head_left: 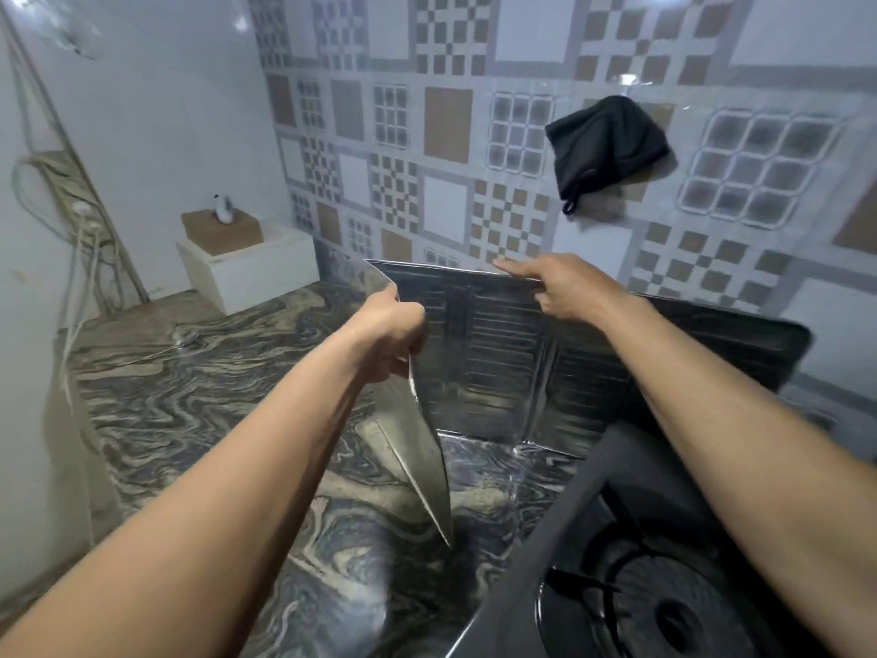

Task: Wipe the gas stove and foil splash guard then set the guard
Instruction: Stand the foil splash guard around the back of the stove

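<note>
okay, foil splash guard [498,353] is upright toward 12 o'clock, behind the gas stove [664,600] at 5 o'clock on the marble counter [199,401]. left hand [394,334] grips the angled side wing, right hand [564,287] pinches the top rim. likely thin, light, bendy, easily creased; hold rims near the folds, not mid-panel.

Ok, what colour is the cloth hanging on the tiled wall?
The cloth is black, seen best in the head view.
</note>
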Tool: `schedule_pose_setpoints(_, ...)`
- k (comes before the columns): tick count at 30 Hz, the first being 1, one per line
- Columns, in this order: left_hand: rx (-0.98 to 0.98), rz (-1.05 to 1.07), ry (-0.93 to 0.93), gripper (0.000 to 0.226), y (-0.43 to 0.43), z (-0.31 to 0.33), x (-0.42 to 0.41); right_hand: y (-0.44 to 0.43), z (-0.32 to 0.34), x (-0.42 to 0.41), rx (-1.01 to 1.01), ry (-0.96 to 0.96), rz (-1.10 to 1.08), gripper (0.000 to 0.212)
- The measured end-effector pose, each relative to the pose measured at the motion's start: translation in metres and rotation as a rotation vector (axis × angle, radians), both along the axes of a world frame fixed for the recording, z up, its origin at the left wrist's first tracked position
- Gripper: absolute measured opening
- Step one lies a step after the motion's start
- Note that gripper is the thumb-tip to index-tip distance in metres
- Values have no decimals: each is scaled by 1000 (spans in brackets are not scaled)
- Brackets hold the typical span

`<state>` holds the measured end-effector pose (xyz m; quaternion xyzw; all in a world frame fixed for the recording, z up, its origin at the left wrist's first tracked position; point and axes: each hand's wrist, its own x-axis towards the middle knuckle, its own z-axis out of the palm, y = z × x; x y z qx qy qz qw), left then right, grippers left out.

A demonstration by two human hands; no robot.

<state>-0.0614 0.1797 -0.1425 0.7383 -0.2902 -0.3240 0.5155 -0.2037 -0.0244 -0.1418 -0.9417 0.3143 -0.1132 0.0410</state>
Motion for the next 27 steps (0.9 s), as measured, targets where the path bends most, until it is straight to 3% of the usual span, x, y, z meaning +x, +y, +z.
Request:
schedule_pose_setpoints(4,15,-204,-93,60,-5,4,4,-8,-12,1,45,-17,38,75)
schedule_pose_setpoints(17,135,-398,-260,85,-33,29,-20,-37,-2,-106,9,-28,-174,80)
schedule_pose_setpoints(22,131,-553,-318,63,-36,35,-53,-38,-5,-154,36,-44,-202,76)
schedule_pose_setpoints(27,117,-658,-378,63,-47,29,-77,-29,-3,-191,-37,-5,-286,80)
